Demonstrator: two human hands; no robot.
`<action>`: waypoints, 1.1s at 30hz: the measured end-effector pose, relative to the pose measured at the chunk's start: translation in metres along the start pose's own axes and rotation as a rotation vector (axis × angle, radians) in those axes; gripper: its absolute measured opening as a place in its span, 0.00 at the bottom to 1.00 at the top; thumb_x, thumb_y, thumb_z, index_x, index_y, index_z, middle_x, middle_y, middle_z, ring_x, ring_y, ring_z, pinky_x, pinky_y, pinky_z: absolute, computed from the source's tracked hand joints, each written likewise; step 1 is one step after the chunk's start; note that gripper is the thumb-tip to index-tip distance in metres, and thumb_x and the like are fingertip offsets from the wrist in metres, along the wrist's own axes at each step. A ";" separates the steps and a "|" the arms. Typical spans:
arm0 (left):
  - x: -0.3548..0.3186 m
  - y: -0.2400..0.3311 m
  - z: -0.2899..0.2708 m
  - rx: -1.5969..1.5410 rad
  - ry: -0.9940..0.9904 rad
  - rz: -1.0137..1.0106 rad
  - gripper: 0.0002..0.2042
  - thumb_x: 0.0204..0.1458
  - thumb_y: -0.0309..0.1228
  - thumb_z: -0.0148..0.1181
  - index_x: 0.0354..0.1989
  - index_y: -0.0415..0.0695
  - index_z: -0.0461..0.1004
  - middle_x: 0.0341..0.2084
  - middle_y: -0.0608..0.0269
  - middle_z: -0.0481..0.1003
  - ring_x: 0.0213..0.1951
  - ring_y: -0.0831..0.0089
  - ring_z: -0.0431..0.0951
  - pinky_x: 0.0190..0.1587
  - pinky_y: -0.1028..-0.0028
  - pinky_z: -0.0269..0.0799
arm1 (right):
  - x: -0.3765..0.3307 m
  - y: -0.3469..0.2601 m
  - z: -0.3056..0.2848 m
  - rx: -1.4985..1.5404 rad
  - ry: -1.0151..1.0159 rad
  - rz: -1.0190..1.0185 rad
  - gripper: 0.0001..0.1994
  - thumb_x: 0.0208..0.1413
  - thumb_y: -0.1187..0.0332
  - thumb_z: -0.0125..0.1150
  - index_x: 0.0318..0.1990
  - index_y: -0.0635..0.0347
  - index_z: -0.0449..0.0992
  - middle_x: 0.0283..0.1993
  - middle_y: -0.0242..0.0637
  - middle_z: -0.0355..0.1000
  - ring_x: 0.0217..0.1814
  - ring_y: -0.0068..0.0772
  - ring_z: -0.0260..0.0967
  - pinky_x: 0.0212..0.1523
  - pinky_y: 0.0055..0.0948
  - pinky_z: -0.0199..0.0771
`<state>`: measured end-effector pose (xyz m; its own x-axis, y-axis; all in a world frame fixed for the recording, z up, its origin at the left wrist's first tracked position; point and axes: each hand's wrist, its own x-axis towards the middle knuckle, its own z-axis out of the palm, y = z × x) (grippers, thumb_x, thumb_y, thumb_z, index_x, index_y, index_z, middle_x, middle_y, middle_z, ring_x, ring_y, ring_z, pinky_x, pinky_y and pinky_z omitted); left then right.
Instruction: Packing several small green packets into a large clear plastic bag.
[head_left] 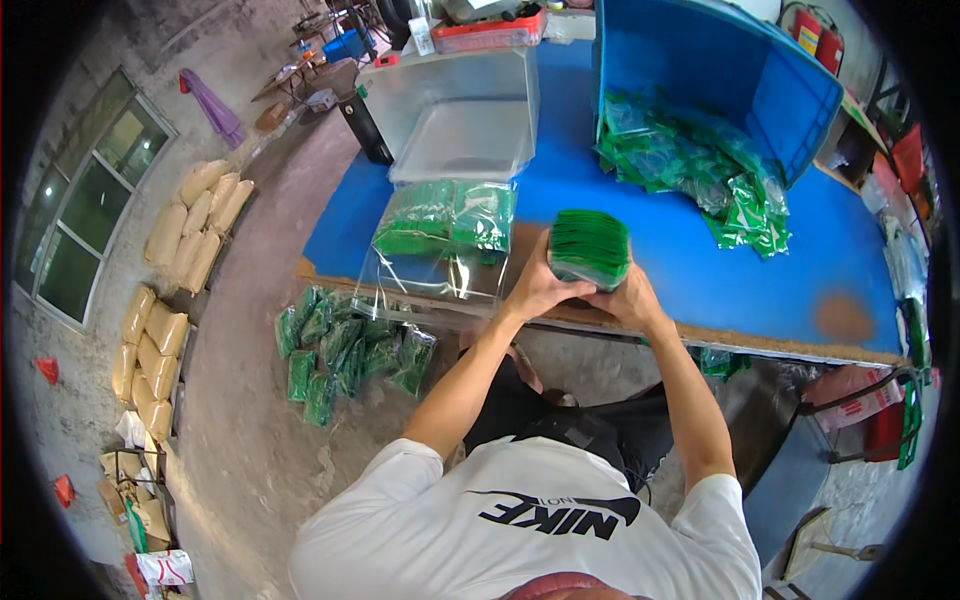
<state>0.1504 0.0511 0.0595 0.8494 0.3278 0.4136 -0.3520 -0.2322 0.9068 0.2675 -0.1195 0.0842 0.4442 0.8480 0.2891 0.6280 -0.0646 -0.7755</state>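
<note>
Between my two hands is a thick stack of green packets (590,240), held at the table's near edge with the packet edges facing up. My left hand (540,287) is closed around its left side, and my right hand (634,298) grips the right side; some fingers are hidden behind the stack. Left of my left hand lies a clear plastic bag (430,275) with rows of green packets (440,218) inside. Its loose end hangs over the table edge. Beyond it, a translucent bin (455,125) stands tipped on its side.
A tipped blue crate (720,50) spills loose green packets (690,165) onto the blue table (560,120). Filled bags of green packets (350,345) lie on the floor at left. Tan sacks (155,345) line the left wall. A dark cylinder (365,128) stands by the bin.
</note>
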 end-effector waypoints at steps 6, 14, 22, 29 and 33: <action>-0.008 -0.027 -0.005 0.121 -0.057 -0.091 0.37 0.37 0.31 0.81 0.57 0.39 0.67 0.50 0.58 0.72 0.53 0.67 0.72 0.58 0.66 0.68 | -0.005 0.011 0.008 -0.021 0.118 -0.073 0.46 0.37 0.64 0.80 0.63 0.64 0.56 0.51 0.59 0.73 0.57 0.61 0.70 0.52 0.48 0.72; -0.046 0.037 0.003 -0.393 0.029 -0.305 0.30 0.36 0.26 0.78 0.52 0.38 0.74 0.43 0.62 0.79 0.46 0.68 0.79 0.53 0.67 0.75 | -0.043 -0.049 -0.011 -0.012 0.005 0.125 0.40 0.45 0.51 0.75 0.59 0.66 0.62 0.41 0.54 0.75 0.44 0.52 0.76 0.43 0.45 0.75; -0.075 0.014 0.009 -0.915 -0.190 -0.345 0.36 0.47 0.34 0.72 0.65 0.41 0.64 0.57 0.55 0.73 0.55 0.63 0.76 0.57 0.61 0.76 | -0.082 -0.059 0.049 1.779 -0.560 0.664 0.54 0.51 0.19 0.30 0.67 0.59 0.64 0.59 0.54 0.69 0.57 0.50 0.73 0.60 0.45 0.73; -0.093 0.046 -0.010 -0.137 -0.366 -0.229 0.44 0.60 0.51 0.59 0.75 0.42 0.42 0.69 0.49 0.58 0.68 0.56 0.63 0.68 0.56 0.62 | -0.120 -0.077 0.031 1.777 -0.372 0.599 0.42 0.51 0.46 0.71 0.70 0.51 0.60 0.67 0.37 0.65 0.70 0.37 0.60 0.66 0.46 0.62; -0.123 0.101 0.024 -0.910 0.072 -0.268 0.46 0.50 0.43 0.68 0.74 0.43 0.48 0.70 0.54 0.57 0.69 0.61 0.61 0.69 0.58 0.60 | -0.106 -0.075 0.018 0.761 -0.050 0.327 0.49 0.47 0.62 0.75 0.70 0.68 0.46 0.65 0.51 0.62 0.69 0.40 0.58 0.68 0.39 0.60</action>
<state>0.0199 -0.0346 0.0980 0.9305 0.3299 0.1594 -0.3465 0.6512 0.6752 0.1617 -0.1952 0.1014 0.4893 0.8717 -0.0287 -0.1398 0.0459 -0.9891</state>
